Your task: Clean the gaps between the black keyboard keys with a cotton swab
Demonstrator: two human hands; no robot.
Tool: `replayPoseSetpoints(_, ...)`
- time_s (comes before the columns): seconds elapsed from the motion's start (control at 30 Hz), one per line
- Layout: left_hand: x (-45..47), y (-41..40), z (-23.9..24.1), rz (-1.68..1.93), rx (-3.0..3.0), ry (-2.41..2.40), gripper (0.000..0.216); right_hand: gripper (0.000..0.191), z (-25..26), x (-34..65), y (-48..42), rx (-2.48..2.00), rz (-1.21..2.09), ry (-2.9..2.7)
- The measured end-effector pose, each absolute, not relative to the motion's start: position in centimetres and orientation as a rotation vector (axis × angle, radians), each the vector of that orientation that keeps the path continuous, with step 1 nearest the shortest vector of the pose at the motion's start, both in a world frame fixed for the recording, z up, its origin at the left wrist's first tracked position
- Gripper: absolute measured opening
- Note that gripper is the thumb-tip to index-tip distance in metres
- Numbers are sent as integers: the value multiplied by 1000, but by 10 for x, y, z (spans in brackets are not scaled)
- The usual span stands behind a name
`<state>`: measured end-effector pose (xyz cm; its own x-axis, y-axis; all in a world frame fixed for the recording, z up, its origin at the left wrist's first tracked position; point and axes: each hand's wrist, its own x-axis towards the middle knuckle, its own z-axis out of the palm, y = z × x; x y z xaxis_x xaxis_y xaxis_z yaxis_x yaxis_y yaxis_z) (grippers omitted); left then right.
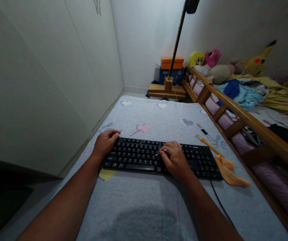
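A black keyboard (144,157) lies on a grey sheet with heart prints (149,110). My left hand (105,142) curls over the keyboard's far left corner and grips its edge. My right hand (175,159) rests on the middle keys, pinching a thin white stick, likely a cotton swab (160,152), whose tip points left onto the keys. A second white stick (135,132) lies on the sheet just beyond the keyboard.
An orange cloth (230,172) and an orange-handled brush (207,144) lie right of the keyboard, with a small tool (205,132) beyond. A wooden bed rail (236,110) runs along the right; plush toys (209,58) sit behind. White cupboard doors (45,73) stand left. The keyboard's cable (219,201) trails toward me.
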<state>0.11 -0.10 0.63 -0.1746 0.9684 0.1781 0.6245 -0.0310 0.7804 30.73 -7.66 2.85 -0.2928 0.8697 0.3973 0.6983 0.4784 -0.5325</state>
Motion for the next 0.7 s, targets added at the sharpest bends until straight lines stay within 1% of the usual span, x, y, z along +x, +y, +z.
replayPoseSetpoints(0.7,1,-1,5,1078,1667,1816,34,19,30,315,-74,-1362,292,-2054)
